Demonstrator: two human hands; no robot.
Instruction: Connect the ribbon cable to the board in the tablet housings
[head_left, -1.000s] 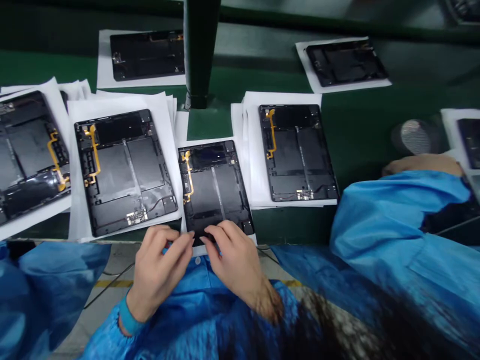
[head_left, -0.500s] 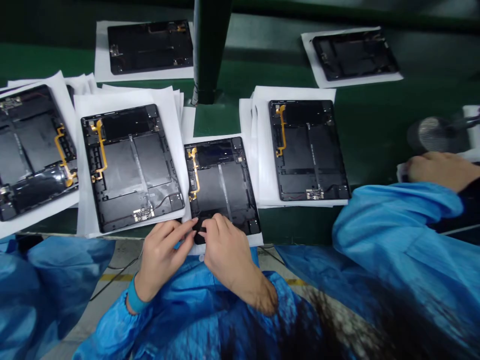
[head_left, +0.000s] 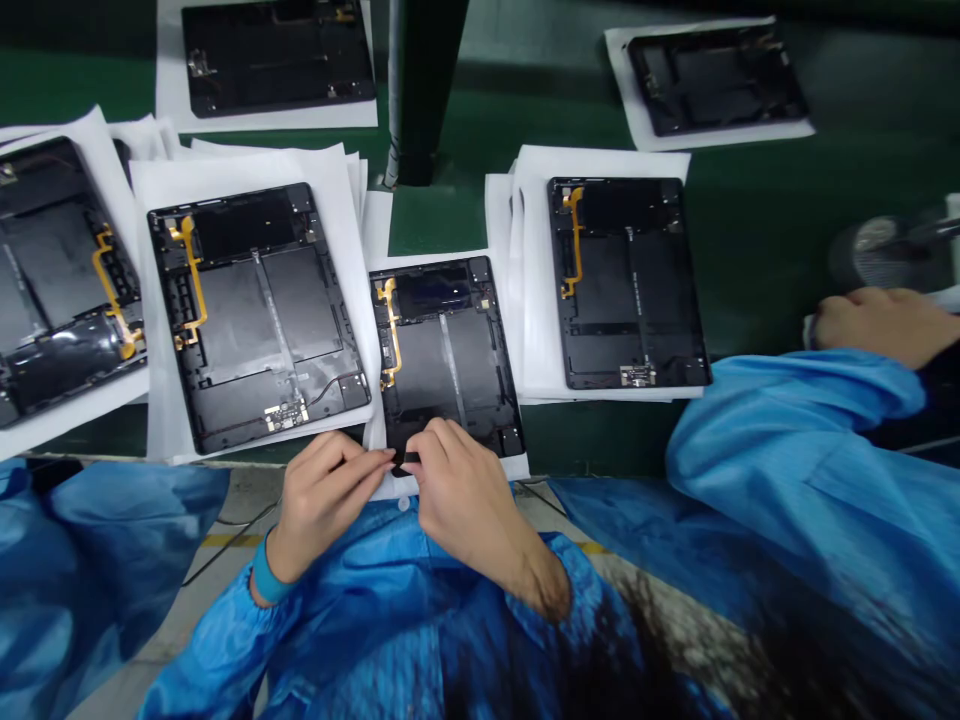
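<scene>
A tablet back housing (head_left: pixel 491 365), black with an orange flex cable (head_left: pixel 393 335) along its left side, lies before me on white sheets. Over its near-left corner my left hand (head_left: pixel 319 500) pinches with thumb and forefinger; what is in that pinch is too small to name. Close beside it, my right hand (head_left: pixel 465 490) has its fingers closed on a small black piece (head_left: pixel 412 457). The fingertips of both hands nearly meet there. My right hand hides the lower middle of the housing.
More open tablet housings lie on white sheets to the left (head_left: pixel 262 300), far left (head_left: pixel 52 250) and right (head_left: pixel 630 300). A green post (head_left: pixel 420 90) rises behind. At right, a co-worker's hand (head_left: pixel 885 325) rests near a grey round-headed tool (head_left: pixel 874 250).
My left hand's fingers have straightened a little and drawn together in the pinch. The black piece in my right hand shows more plainly. The whole view has shifted slightly.
</scene>
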